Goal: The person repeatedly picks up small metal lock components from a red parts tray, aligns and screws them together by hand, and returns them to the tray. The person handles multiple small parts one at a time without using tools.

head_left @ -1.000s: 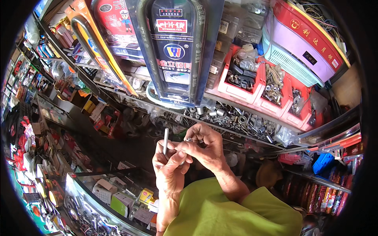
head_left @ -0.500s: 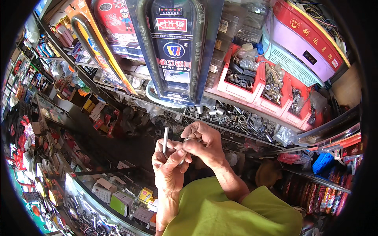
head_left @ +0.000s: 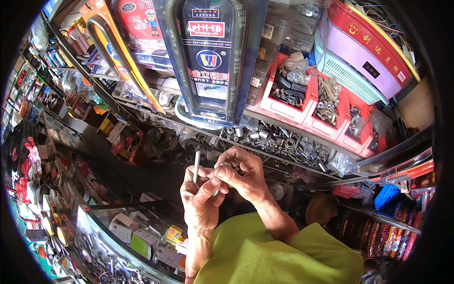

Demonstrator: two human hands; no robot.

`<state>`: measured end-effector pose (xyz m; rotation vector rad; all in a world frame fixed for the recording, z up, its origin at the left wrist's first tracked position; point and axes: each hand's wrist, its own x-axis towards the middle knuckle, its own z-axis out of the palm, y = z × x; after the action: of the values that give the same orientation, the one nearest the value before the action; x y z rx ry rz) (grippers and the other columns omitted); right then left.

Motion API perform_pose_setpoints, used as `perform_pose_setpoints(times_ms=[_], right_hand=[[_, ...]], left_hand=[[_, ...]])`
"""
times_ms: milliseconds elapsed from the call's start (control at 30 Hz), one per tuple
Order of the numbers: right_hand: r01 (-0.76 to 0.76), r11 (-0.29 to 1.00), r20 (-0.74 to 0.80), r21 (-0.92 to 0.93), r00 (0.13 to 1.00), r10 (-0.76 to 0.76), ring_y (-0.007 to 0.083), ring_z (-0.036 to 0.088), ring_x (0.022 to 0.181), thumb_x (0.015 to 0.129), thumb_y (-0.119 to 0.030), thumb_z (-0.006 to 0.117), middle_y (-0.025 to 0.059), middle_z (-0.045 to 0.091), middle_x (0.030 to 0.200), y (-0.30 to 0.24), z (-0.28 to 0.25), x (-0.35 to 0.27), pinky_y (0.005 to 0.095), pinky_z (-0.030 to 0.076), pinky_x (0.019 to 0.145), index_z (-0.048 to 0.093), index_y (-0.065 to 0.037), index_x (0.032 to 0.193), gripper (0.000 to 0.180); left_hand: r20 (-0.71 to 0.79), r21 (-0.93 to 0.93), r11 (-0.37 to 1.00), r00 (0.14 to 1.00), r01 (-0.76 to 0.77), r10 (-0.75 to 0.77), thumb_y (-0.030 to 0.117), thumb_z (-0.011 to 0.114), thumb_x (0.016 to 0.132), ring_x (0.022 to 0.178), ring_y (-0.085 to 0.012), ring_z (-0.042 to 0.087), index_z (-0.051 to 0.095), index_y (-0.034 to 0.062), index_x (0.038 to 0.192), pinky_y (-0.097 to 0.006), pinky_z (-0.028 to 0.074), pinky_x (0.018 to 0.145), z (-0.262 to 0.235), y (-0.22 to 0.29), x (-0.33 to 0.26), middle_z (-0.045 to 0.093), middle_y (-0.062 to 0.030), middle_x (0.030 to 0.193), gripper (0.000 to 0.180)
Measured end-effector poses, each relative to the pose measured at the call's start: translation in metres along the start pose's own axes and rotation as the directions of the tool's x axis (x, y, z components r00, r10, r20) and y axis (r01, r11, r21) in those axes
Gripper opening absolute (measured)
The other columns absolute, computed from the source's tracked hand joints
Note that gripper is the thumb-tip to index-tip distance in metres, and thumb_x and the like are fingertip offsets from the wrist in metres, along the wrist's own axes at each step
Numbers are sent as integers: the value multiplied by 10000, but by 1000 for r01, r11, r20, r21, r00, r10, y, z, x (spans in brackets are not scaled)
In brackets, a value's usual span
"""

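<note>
1. The left hand (head_left: 201, 203) grips a thin metal rod (head_left: 196, 166) upright, fingers closed around its lower part, just below the shelf of loose nuts and bolts (head_left: 274, 139).
2. The right hand (head_left: 239, 173) touches the left, fingers pinched shut on something small beside the rod; what it is, I cannot tell.
3. To my eye, a steady rod and small fingertip turns do it best.
4. Red bins (head_left: 326, 102) sit above that shelf.
</note>
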<state>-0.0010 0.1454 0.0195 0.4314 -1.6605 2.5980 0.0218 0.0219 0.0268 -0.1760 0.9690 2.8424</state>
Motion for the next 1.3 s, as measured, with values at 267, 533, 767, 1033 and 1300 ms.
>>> perform_pose_setpoints(times_ms=[267,533,767,1033,1300], right_hand=[[-206,923,149,326,975,165,64,546,573,959,-194,539,22,610,776,-4,-13,-3,175,332,451,584,26,1118,276],[-89,995,-95,-34,992,85,23,433,523,933,-138,594,-11,557,695,-3,-4,-4,173,309,460,603,10,1005,165],[-177,980,-75,94,980,185,41,492,547,924,-95,589,9,573,706,-6,-1,-4,184,359,461,599,17,1043,164],[-169,982,125,80,980,158,42,499,559,969,-148,533,21,610,797,-10,-11,0,184,342,463,586,0,1110,211],[35,948,-64,-316,996,-58,21,433,619,892,-141,658,-38,505,730,-6,-13,-4,181,351,553,594,-8,1017,193]], left_hand=[[-26,37,999,1000,5,-4,9,626,803,581,-161,597,492,55,902,-197,389,390,4,0,0,585,-69,793,173],[-56,44,999,998,-11,14,40,623,841,584,-176,611,475,70,886,-204,361,394,3,1,2,602,-98,796,157],[-110,86,996,994,20,-10,43,602,840,579,-163,605,480,69,871,-206,360,394,6,3,2,606,-92,795,128],[-105,53,999,994,-1,6,49,598,828,523,-135,543,494,51,892,-191,348,364,7,-1,3,571,-67,705,122],[-77,62,998,997,12,-7,86,625,832,529,-119,556,522,49,907,-190,344,354,6,-9,1,559,-31,728,133]])
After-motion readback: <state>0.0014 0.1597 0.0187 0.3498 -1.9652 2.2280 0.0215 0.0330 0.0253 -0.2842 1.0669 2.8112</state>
